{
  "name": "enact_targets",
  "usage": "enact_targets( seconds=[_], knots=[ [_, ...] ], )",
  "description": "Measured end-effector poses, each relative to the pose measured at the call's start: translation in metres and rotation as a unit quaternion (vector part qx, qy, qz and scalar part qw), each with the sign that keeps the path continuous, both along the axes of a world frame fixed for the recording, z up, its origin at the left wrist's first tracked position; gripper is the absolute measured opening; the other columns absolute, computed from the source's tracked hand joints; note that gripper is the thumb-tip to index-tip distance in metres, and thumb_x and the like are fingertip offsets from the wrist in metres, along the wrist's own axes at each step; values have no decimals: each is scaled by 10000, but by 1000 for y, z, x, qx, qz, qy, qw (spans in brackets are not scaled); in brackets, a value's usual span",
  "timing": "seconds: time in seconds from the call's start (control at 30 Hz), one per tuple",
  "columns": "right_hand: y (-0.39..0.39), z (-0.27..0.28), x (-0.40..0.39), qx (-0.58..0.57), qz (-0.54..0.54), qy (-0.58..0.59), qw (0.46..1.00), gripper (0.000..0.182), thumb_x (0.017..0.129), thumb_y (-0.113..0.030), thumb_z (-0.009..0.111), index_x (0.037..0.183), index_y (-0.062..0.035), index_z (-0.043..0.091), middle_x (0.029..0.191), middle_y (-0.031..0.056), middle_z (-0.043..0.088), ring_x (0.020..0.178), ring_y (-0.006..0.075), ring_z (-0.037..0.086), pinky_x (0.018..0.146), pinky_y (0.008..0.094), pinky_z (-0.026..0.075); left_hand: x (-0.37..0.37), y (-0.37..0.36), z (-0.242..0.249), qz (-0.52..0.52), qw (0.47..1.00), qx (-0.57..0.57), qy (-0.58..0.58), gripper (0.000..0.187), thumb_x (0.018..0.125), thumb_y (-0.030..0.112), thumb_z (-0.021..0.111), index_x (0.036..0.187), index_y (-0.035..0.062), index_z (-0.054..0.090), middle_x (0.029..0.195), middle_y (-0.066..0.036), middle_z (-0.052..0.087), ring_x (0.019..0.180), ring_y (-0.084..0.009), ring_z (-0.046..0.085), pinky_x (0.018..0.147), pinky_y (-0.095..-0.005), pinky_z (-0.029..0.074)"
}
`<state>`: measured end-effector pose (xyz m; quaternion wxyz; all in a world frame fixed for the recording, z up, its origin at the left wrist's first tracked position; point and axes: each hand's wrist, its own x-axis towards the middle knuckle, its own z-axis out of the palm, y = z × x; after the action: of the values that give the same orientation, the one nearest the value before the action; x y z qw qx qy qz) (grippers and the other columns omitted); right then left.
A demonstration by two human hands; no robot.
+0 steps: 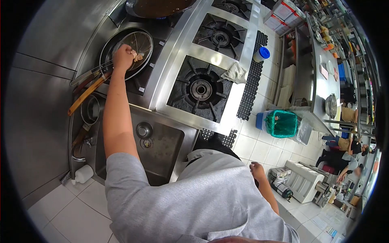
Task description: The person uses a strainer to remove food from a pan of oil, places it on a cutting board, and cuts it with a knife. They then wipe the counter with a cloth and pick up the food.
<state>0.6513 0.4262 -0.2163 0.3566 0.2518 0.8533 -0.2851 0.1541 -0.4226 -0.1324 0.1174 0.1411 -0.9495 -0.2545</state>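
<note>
Stainless steel kitchen w/ a gas range (210, 52) and a sink (162, 150) is seen from above. Left hand (123, 56) is stretched far fwd, fingers pinched on pale food pieces (139, 57) over the round wire skimmer (135, 44) in the black pan (108, 48). Skimmer's wooden handle (87, 94) runs back toward the person. Right hand (257, 168) hangs by the hip, well apart; whether it is closed or spread cannot be told.

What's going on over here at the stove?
A person in a grey shirt leans over a steel kitchen range. Their left hand reaches into a wire strainer resting on a dark pan, fingers on pale pieces of food. Their right hand hangs at their side, holding nothing. A crumpled cloth lies by the unlit front burner, and a sink sits below.
</note>
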Motion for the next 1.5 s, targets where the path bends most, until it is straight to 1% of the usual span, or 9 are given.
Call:
enact_targets(
  seconds=[0.07,0.4,0.57,0.77,0.87,1.13,1.33,1.4,1.5],
  knots=[
    [-4,-2,-18,-21,-6,51,998,457,1114,-221,697,1453,86,706,952,169,812,810,220,768,780,385,623,-9,-10,-13,0,999,-33,27,234,968,179,850,1166,55,829,1160,-175,845,1086,-385,804,957,-477,619],
    [-13,1,0,-26,26,32,999,526,1092,-305,711,1453,77,708,994,186,850,875,246,816,842,391,636,17,4,29,-155,984,59,-68,295,887,59,877,1171,23,810,1095,-165,817,1035,-322,780,941,-432,610],
    [5,-11,32,-10,46,-41,998,561,1056,-341,718,1443,66,719,985,211,856,846,271,840,851,400,660,20,17,49,-145,988,9,-58,408,821,34,906,1213,42,790,1058,-149,755,1019,-347,760,972,-438,604],
    [1,-7,30,4,32,-27,999,568,1048,-333,722,1445,74,710,995,218,856,851,283,839,852,403,657,-7,-1,15,-244,966,-80,-23,334,813,19,885,1127,64,777,1011,-166,737,983,-366,751,914,-447,602],
    [-11,-1,16,4,43,-4,999,571,1067,-331,707,1463,80,696,1006,219,857,875,285,837,863,403,653,-13,-6,6,-219,967,82,-101,273,826,12,858,1072,51,746,952,-171,746,929,-358,752,872,-444,589],
    [-31,6,3,-12,32,23,999,540,1084,-318,728,1468,60,707,1063,220,855,884,269,822,863,396,650,7,11,46,-192,979,52,-46,221,858,19,829,1042,30,708,882,-145,730,834,-311,725,796,-419,564],
    [-31,15,-17,38,114,-32,992,501,1075,-338,743,1445,0,747,1192,255,846,1170,408,806,1016,473,628,22,16,78,-162,987,12,-18,210,887,36,819,1065,22,707,904,-138,728,853,-296,724,803,-414,566],
    [-36,16,-47,23,168,88,982,476,1049,-320,769,1408,-7,770,1124,246,843,1083,419,802,984,473,629,29,25,89,-159,987,5,-10,214,895,42,817,1078,23,708,925,-143,730,870,-307,726,810,-420,569],
    [-98,72,-135,-73,97,224,967,404,1050,-236,766,1366,14,779,1072,250,825,930,415,788,868,514,613,54,79,131,-183,981,-20,59,241,916,64,799,1143,36,725,997,-172,734,936,-369,726,852,-444,577]
  ],
)
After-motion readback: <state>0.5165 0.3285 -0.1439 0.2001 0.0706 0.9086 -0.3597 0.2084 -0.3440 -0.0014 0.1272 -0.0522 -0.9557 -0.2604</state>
